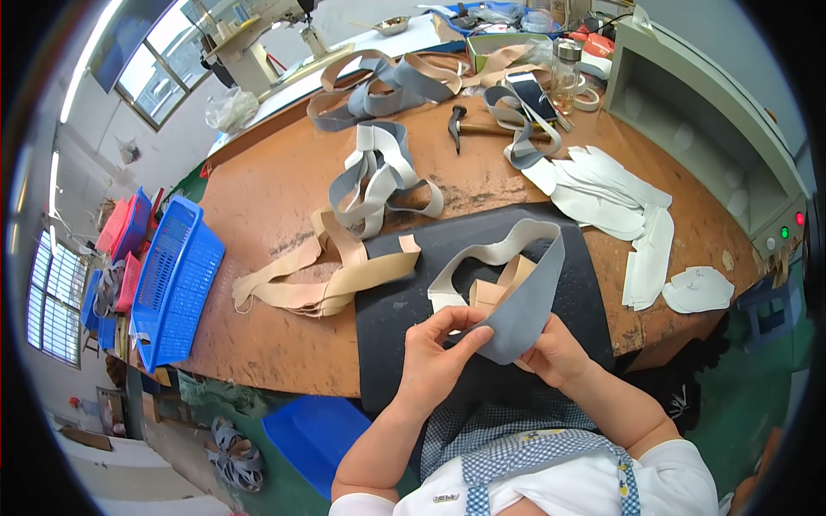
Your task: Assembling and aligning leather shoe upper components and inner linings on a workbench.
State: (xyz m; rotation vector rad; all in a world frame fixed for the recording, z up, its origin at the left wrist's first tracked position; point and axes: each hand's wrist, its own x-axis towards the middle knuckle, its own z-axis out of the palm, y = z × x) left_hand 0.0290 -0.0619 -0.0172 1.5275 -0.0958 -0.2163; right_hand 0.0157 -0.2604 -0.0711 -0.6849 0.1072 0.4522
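Over the dark mat (404,318) at the near edge of the workbench (275,189), a grey looped upper piece (525,301) is pinched between left hand (434,357) and right hand (557,353), both forearms raised from below, while blue baskets (176,279) at far left appear unfilled.

Brown workbench (284,185), dark mat (396,318), leather strips (379,176), hammer (469,129)

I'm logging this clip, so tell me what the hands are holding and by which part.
Both hands hold one grey looped strip at its near, lower end: the left hand pinches the grey edge, the right hand grips it from the other side.
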